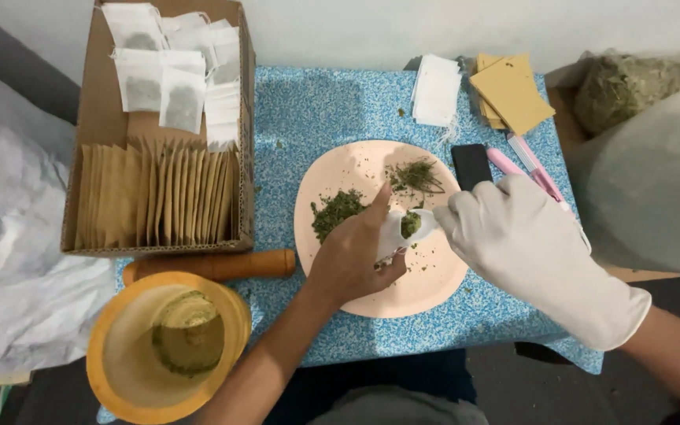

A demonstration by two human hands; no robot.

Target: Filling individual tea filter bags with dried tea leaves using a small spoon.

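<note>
I see my bare left hand holding a small white filter bag open over the pink plate, while my gloved right hand tips a white spoon of green crushed herb into it. A wooden mortar sits near left.

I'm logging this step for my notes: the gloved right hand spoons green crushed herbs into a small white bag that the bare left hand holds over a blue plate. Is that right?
Not quite: the plate is pale pink, not blue; blue is the table cover. The head view shows the gloved right hand filling the small white bag, held by the bare left hand.
</note>
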